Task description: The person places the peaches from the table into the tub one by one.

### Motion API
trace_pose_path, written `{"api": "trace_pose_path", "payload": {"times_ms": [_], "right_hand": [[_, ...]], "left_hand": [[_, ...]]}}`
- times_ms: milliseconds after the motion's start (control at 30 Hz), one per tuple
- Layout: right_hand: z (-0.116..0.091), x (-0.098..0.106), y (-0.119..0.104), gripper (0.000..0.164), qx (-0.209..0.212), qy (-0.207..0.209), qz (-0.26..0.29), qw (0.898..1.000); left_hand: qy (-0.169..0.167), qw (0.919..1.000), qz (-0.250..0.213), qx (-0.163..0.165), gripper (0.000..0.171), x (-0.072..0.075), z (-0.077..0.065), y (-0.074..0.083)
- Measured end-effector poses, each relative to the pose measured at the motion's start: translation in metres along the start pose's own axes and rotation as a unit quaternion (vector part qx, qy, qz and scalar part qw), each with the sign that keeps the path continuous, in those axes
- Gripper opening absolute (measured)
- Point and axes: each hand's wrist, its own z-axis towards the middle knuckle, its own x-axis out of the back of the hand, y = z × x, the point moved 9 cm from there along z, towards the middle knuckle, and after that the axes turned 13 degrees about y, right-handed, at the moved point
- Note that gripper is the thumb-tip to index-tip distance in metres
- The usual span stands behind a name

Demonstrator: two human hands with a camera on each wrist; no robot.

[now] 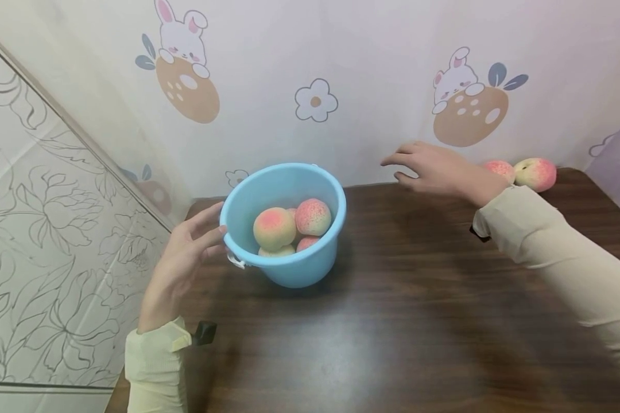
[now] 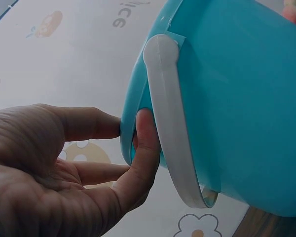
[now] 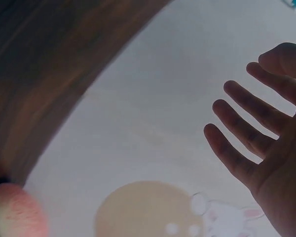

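Left hand [image 1: 182, 256] pinches rim of blue bucket [image 1: 301, 272] between thumb and fingers. Bucket just right of left hand, peaches [image 1: 274, 229] piled inside. White handle [image 2: 170, 118] beside left fingertips. Right hand [image 1: 434, 168] up in air, fingers apart. Two more peaches [image 1: 537, 174] past right wrist, on brown worktop [image 1: 392, 321].

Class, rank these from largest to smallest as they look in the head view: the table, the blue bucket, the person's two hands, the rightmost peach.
1. Table
2. Blue bucket
3. Left hand and right hand: too alike to rank
4. Rightmost peach
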Motion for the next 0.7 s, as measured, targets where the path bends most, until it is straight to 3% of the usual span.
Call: {"api": "trace_pose_path", "payload": {"times_ms": [700], "right_hand": [[-0.045, -0.008, 0.095, 0.036, -0.081, -0.02, -0.054, 0.995]], "left_hand": [[-0.004, 1.0, -0.001, -0.005, 0.056, 0.0, 0.001, 0.0]]}}
